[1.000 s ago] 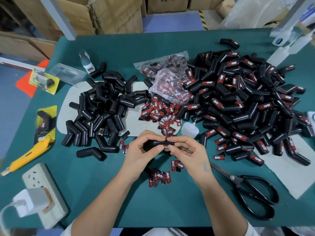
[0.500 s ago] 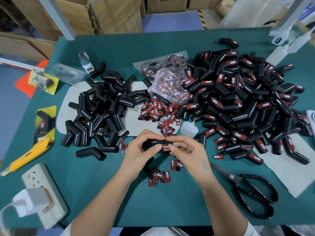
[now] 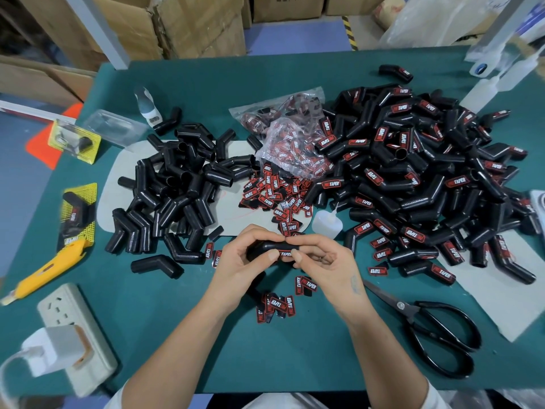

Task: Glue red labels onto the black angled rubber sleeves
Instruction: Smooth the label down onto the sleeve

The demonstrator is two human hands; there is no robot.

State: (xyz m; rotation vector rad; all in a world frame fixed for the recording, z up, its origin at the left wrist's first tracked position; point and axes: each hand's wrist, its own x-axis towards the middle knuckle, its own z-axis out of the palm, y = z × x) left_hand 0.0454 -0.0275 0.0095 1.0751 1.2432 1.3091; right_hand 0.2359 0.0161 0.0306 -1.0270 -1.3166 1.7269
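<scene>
Green table (image 3: 295, 364) holds heaps of black sleeves. Left hand (image 3: 244, 261) grips one sleeve (image 3: 267, 247); right hand (image 3: 327, 262) pinches its red label (image 3: 285, 253) in place.

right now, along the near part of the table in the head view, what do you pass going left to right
white power strip → small heap of red labels → black scissors; the yellow utility knife lies just above the strip, at the far left.
</scene>
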